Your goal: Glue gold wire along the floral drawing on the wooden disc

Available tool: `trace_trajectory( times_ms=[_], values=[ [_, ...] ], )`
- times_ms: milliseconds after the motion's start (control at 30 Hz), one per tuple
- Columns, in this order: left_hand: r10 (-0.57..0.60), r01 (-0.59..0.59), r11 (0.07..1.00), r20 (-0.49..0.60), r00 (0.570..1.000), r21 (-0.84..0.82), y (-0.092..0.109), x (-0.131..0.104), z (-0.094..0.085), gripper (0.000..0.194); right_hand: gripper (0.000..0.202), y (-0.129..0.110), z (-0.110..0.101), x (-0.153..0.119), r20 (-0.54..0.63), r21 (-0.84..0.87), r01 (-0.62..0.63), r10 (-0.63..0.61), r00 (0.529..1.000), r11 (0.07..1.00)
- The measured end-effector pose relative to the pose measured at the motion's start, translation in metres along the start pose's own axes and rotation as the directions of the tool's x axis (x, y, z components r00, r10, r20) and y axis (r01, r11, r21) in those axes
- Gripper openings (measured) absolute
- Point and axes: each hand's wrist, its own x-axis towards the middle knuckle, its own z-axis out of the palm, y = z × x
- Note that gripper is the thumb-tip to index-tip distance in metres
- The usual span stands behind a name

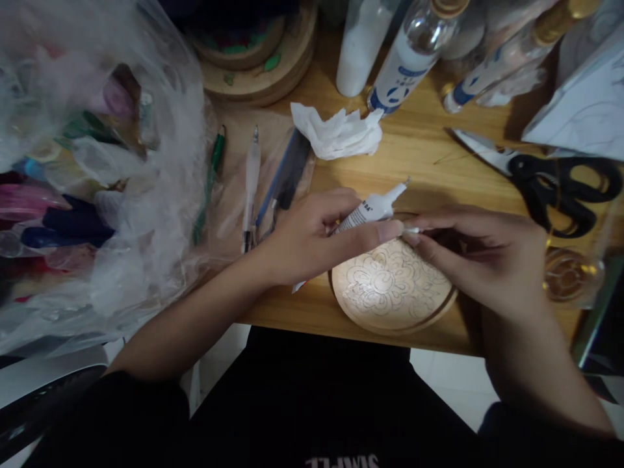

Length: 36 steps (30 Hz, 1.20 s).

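Note:
My left hand (316, 234) is closed around a white glue tube (370, 211) with dark print, its thin metal nozzle pointing up and to the right. My right hand (482, 253) pinches a small white piece (411, 229), perhaps the tube's cap, which meets the left thumb tip. Below both hands lies a round wooden disc (375, 292) with a flower pattern drawn in dark lines. Its upper edge is partly hidden by the hands.
A crumpled white tissue (338, 133) lies beyond the tube. Black-handled scissors (541, 175) rest at the right, near a clear bottle (409, 58). Pens (252, 175) and a big plastic bag (146, 162) of coloured bits are at the left.

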Motion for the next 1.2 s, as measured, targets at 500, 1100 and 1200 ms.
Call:
trace_trajectory(
  times_ms=[500, 1100, 1200],
  values=[
    [-0.022, 0.022, 1.000, 0.005, 1.000, -0.004, 0.0004, 0.0003, -0.0001, 0.042, 0.026, -0.0005, -0.0001, -0.0005, 0.012, -0.023, 0.019, -0.018, 1.000, 1.000],
    [-0.021, 0.021, 1.000, 0.007, 1.000, -0.005, -0.0013, 0.0009, -0.0010, 0.042, 0.021, 0.0005, 0.0046, 0.0006, -0.033, -0.016, -0.015, 0.014, 0.999, 1.000],
    [-0.025, 0.025, 1.000, 0.011, 1.000, -0.006, -0.0016, 0.0008, -0.0011, 0.043, 0.018, -0.0013, 0.0038, 0.0019, -0.034, -0.032, 0.001, -0.002, 0.999, 0.999]
  ],
)
